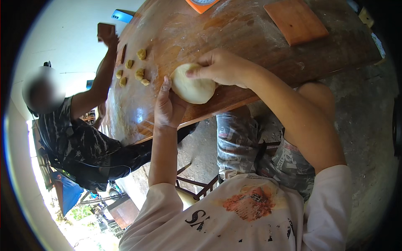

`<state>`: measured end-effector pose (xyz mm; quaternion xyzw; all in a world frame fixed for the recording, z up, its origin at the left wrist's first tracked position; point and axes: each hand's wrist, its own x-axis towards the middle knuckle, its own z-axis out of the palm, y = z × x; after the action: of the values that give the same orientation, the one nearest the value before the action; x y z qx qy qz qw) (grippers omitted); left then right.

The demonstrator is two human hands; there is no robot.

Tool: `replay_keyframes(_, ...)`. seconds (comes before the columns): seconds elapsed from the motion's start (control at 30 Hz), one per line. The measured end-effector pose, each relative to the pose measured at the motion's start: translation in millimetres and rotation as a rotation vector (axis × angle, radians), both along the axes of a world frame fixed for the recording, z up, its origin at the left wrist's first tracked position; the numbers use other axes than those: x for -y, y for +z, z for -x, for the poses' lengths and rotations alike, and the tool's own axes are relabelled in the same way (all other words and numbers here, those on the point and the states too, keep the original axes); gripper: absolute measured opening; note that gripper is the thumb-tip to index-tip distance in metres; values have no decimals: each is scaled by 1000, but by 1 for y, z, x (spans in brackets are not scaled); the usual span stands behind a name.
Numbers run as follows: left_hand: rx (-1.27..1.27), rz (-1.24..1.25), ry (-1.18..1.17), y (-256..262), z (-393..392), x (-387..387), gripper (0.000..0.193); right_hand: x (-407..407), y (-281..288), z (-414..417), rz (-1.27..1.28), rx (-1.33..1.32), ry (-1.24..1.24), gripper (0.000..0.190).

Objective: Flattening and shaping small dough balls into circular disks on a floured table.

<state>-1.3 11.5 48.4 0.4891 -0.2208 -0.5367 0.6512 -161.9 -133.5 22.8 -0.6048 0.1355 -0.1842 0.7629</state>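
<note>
A round, flattened piece of pale dough lies over my left hand, whose palm is partly hidden under it and whose thumb stands up beside its left edge. The thumb and fingers of my right hand pinch at the dough's upper right part. Both hands are near the front edge of the wooden table. To the left on the tabletop sit several small yellowish-brown lumps that look like dough or filling.
An orange scale stands at the table's far side, and a wooden board lies at the upper right. At the left, a co-worker raises a wooden block in one hand. A blue phone is near the far edge.
</note>
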Motion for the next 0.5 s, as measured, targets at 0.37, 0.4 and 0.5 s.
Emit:
replay_keyframes(0.37, -92, 0, 31, -8, 6, 0, 46, 4, -5, 2, 33, 27, -70, 41)
replay_keyframes(0.4, -57, -39, 65, -11, 7, -1, 47, 4, -6, 1, 13, 20, -40, 41)
replay_keyframes(0.5, 65, -45, -6, -1, 2, -4, 47, 2, -7, 1, 81, -15, 7, 43)
